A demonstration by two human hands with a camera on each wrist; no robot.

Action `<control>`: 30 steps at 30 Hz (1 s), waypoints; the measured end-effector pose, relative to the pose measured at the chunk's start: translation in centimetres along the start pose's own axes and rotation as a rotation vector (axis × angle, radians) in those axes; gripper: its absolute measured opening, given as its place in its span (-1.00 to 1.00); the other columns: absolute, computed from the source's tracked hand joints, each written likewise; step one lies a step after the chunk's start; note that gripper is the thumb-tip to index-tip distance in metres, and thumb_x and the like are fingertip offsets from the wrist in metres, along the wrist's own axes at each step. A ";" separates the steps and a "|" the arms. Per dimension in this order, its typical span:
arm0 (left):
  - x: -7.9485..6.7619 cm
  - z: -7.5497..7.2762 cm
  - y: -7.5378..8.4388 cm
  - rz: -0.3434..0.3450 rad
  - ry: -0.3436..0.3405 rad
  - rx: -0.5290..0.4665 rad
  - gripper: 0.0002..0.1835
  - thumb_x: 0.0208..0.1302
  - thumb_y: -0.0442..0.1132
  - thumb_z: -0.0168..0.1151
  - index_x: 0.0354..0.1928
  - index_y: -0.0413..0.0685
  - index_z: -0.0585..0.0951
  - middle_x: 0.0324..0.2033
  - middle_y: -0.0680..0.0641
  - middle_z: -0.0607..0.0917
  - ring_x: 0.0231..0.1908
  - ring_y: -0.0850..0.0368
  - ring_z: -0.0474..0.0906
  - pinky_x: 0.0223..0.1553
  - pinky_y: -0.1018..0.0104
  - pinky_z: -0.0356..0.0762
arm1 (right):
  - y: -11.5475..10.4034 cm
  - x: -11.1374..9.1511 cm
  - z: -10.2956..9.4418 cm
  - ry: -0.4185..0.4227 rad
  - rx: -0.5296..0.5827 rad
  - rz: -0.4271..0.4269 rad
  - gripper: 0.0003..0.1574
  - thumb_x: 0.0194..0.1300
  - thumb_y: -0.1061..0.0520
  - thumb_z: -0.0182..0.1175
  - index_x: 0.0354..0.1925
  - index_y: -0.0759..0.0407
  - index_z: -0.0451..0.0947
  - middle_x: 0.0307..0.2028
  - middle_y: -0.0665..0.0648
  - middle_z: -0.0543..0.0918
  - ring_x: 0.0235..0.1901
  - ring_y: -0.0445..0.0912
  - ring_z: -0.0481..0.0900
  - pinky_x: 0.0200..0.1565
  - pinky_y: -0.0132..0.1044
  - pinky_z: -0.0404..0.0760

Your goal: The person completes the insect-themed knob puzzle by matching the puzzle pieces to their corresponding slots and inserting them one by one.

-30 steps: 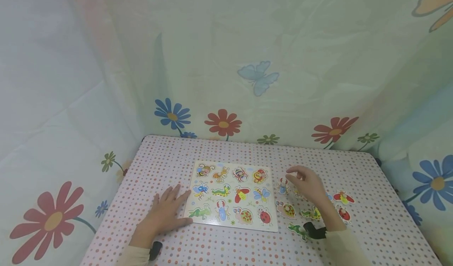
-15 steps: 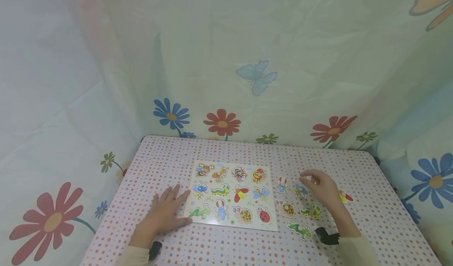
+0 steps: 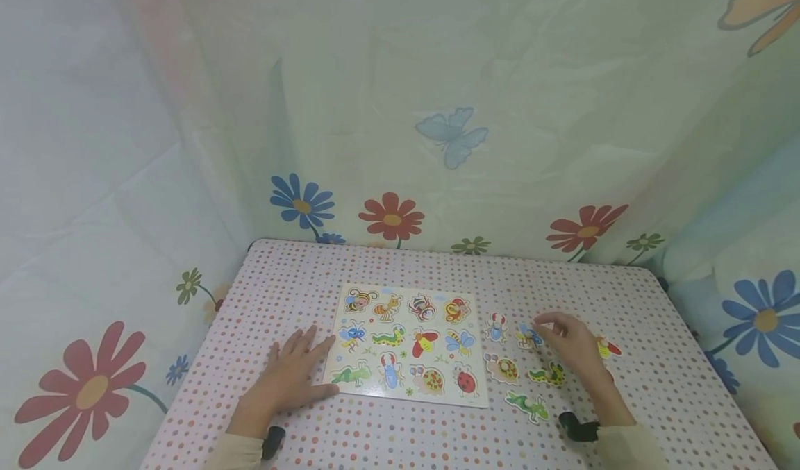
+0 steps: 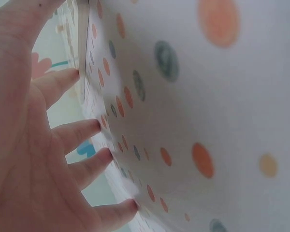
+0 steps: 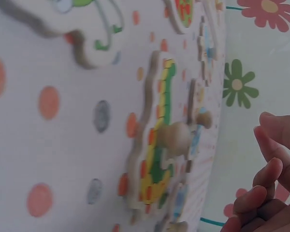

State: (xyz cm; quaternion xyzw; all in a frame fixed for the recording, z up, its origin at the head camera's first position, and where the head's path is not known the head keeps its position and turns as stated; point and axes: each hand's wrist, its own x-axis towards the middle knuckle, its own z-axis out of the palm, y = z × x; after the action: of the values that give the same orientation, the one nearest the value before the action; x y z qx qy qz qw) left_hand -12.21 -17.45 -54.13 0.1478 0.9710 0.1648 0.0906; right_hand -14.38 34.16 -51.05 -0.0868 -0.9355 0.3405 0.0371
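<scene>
A wooden insect puzzle board (image 3: 406, 390) lies flat on the table. My left hand (image 3: 290, 373) rests beside it with fingers spread, thumb and index fingertip at the board's left edge, the other fingertips on the tablecloth. My right hand (image 3: 573, 345) hovers over the loose pieces with nothing visible in its fingers, thumb and index tips close together, the others loosely curled. Nearest its fingertips is the blue mosquito piece (image 3: 526, 334). Around it lie the stag beetle piece (image 3: 496, 328), snail piece (image 3: 502, 368) and caterpillar piece (image 3: 546, 373), whose wooden knob (image 5: 175, 137) shows in the right wrist view.
A grasshopper piece (image 3: 527, 406) lies nearest the front. Partly behind the right hand is a red-winged insect piece (image 3: 607, 347). The table has a dotted cloth (image 3: 400, 435), and a flower-printed curtain (image 3: 350, 123) hangs around its back and sides.
My right hand has moved right, away from the stag beetle piece, and come down slightly, uncovering the mosquito and caterpillar pieces. My left hand has stayed at the board's edge.
</scene>
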 end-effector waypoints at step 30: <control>0.0 0.2 -0.1 -0.002 0.019 0.005 0.03 0.02 0.48 0.30 0.52 0.28 0.27 0.54 -0.15 0.08 0.49 -0.29 -0.06 0.33 -0.51 -0.20 | 1.5 0.7 1.9 -0.067 -0.124 0.043 -0.56 0.31 -0.01 0.31 -0.03 0.32 0.60 -0.52 0.08 0.43 -0.60 -0.06 0.34 -0.58 -0.25 0.27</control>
State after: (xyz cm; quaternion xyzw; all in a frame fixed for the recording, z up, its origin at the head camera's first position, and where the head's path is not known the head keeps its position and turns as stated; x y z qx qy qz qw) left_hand -12.21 -17.44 -54.38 0.1456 0.9724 0.1635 0.0811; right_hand -15.08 34.21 -53.48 -0.0974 -0.9534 0.2854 -0.0072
